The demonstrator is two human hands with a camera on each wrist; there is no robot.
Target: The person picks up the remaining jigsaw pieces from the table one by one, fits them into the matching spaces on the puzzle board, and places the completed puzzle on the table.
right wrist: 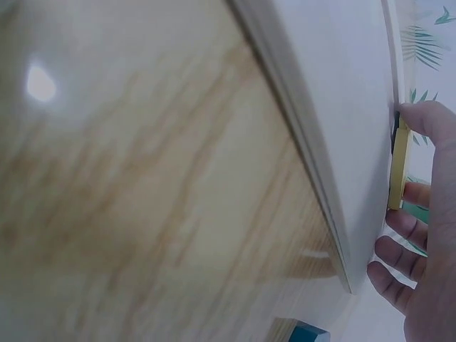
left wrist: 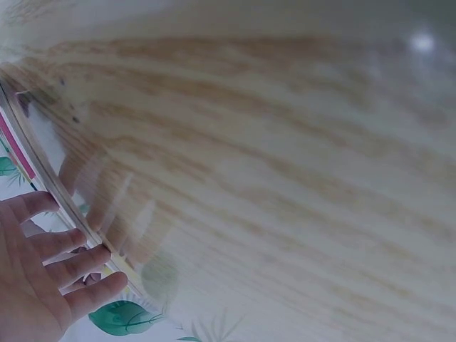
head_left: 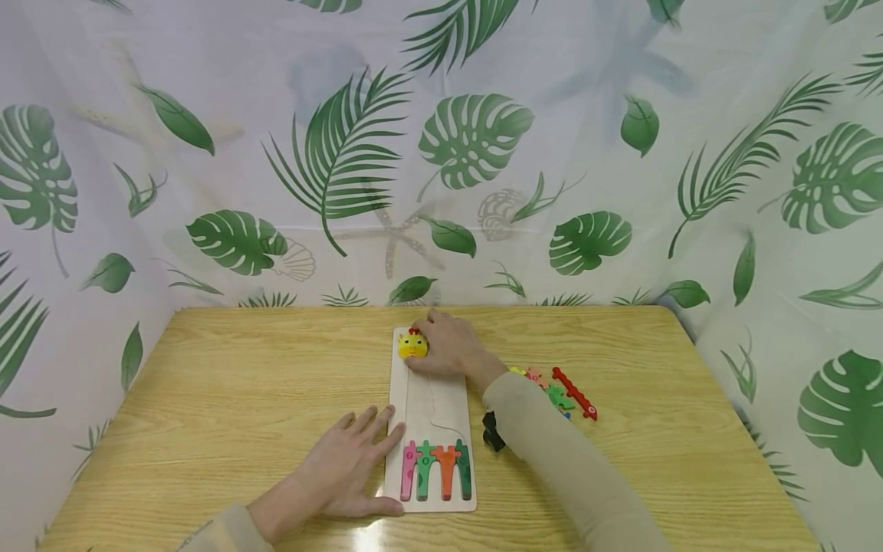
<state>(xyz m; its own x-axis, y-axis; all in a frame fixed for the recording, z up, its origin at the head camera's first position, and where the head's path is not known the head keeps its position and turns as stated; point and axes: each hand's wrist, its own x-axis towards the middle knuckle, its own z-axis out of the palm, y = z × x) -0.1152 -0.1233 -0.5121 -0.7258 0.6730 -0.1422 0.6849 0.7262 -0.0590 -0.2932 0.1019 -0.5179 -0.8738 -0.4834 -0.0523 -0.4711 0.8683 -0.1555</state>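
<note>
A pale wooden puzzle board (head_left: 419, 406) lies lengthwise on the table. At its far end my right hand (head_left: 451, 345) pinches a yellow giraffe-head puzzle piece (head_left: 412, 345) between thumb and fingertips. The right wrist view shows that yellow piece (right wrist: 400, 167) edge-on, close over the board's surface. My left hand (head_left: 348, 460) rests at the board's left edge with its fingers straight and spread. In the left wrist view the fingertips of this hand (left wrist: 35, 278) touch the edge. Several leg-shaped pieces, pink, green and an orange one (head_left: 447, 471), sit in the near end of the board.
Right of the board, partly hidden by my right sleeve (head_left: 552, 445), lie loose pieces: a long red piece (head_left: 574, 393), a green piece (head_left: 559, 397) and others. A black object (head_left: 493, 433) lies beside the board. A leaf-patterned curtain (head_left: 441, 253) stands behind the table.
</note>
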